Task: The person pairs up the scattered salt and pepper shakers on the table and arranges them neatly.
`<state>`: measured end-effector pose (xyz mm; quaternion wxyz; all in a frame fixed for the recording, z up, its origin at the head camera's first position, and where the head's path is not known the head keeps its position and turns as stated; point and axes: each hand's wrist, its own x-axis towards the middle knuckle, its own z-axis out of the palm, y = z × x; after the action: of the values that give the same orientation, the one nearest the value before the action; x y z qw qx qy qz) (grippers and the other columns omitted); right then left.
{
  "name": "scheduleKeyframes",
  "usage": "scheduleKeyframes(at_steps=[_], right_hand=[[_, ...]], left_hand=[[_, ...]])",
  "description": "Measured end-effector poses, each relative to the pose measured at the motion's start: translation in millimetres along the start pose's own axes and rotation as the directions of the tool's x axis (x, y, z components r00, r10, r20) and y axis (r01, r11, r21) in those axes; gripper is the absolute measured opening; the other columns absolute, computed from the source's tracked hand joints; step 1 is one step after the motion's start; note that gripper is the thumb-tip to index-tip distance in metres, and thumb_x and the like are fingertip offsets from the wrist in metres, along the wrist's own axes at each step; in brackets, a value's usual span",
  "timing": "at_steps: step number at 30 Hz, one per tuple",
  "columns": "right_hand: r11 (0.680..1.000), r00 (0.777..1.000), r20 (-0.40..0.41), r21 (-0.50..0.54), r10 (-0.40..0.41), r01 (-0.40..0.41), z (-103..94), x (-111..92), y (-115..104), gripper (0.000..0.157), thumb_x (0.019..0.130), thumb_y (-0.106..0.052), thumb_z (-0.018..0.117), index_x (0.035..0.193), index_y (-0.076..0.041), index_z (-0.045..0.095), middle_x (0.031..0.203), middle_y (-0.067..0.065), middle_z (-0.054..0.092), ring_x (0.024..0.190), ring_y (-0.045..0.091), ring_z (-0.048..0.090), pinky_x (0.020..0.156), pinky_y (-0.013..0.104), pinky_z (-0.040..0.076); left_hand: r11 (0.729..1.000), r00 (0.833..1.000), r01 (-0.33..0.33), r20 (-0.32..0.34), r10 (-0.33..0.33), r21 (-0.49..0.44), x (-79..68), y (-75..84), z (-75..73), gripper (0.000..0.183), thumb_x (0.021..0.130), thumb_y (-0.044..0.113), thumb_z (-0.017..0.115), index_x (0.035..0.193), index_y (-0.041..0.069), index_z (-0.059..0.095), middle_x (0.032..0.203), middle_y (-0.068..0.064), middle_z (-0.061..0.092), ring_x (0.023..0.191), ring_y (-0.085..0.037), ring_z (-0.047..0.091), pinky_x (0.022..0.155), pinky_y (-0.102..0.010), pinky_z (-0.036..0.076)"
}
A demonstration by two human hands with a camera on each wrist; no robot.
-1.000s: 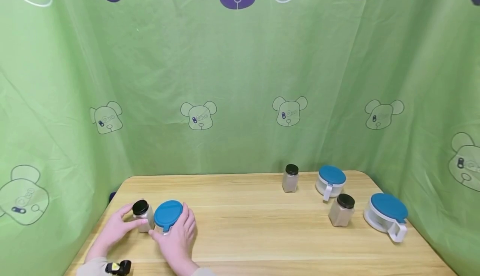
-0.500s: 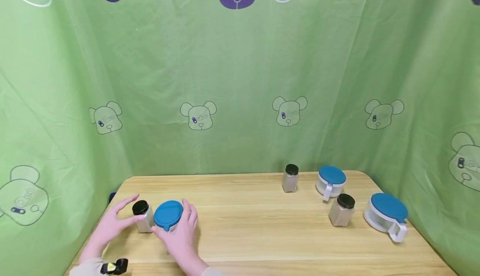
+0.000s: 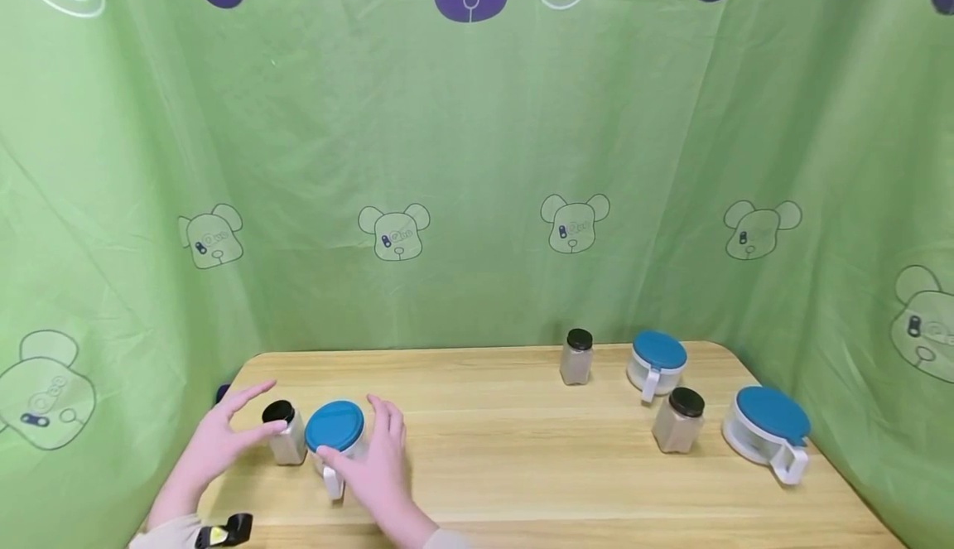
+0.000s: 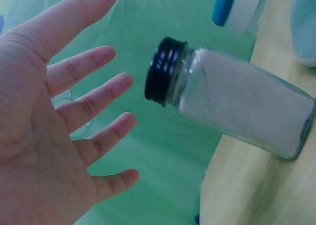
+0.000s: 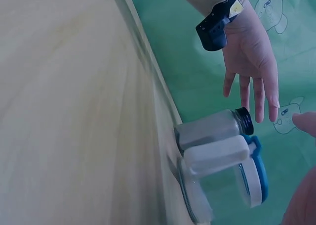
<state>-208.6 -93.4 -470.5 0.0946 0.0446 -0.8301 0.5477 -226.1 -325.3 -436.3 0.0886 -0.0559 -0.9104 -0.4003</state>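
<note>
A clear glass jar [image 3: 286,447] with a black lid and pale contents stands upright at the table's left. My left hand [image 3: 214,443] hovers beside it with fingers spread; a gap to the lid shows in the left wrist view, where the jar [image 4: 237,104] is fully visible. Just right of that jar sits a blue-lidded container [image 3: 335,425] with a white handle. Over its right side is my right hand [image 3: 382,468], fingers parted and holding nothing. In the right wrist view the thumb [image 5: 306,123] is apart from the container's lid.
On the table's right side stand two more black-lidded jars, one farther back [image 3: 577,358] and one nearer [image 3: 678,422]. Two more blue-lidded white containers with handles, a far one [image 3: 659,352] and a near one [image 3: 771,414], are beside them. A green curtain [image 3: 477,284] hangs behind the table.
Both hands have loosened and drawn back from the jar and the container: the left slightly leftward, the right to the right. The container's white handle has come into sight.
</note>
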Motion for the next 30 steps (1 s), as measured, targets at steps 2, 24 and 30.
scheduleKeyframes(at_steps=[2,24,30], right_hand=[[1.0,1.0,0.009,0.01,0.0,0.0,-4.6,0.9,0.7,0.09,0.069,-0.047,0.084,0.144,-0.02,0.041,0.146,0.008,0.04,0.132,0.032,0.045,0.102,0.055,0.046],[0.984,0.979,0.142,-0.081,-0.145,0.158,-59.2,6.3,21.2,0.081,0.076,-0.047,0.079,0.143,-0.019,0.045,0.144,0.009,0.044,0.133,0.029,0.042,0.107,0.056,0.041],[0.947,0.95,0.208,-0.174,-0.232,0.269,-72.3,1.9,26.9,0.08,0.078,-0.051,0.075,0.145,-0.02,0.043,0.144,0.008,0.044,0.133,0.028,0.042,0.105,0.056,0.043]], left_hand=[[1.0,1.0,-0.015,-0.01,0.015,0.011,-0.6,3.5,0.7,0.07,0.085,0.038,0.074,0.144,0.012,0.046,0.151,-0.023,0.039,0.138,-0.045,0.033,0.103,-0.069,0.029],[0.935,0.933,-0.275,-0.173,0.316,0.226,0.1,44.2,19.7,0.044,0.086,0.023,0.073,0.123,0.001,0.063,0.124,-0.024,0.063,0.117,-0.043,0.054,0.096,-0.06,0.039],[0.912,0.924,-0.292,-0.161,0.346,0.287,1.1,53.4,27.5,0.045,0.084,0.026,0.075,0.122,0.003,0.065,0.123,-0.022,0.064,0.116,-0.044,0.054,0.097,-0.062,0.038]])
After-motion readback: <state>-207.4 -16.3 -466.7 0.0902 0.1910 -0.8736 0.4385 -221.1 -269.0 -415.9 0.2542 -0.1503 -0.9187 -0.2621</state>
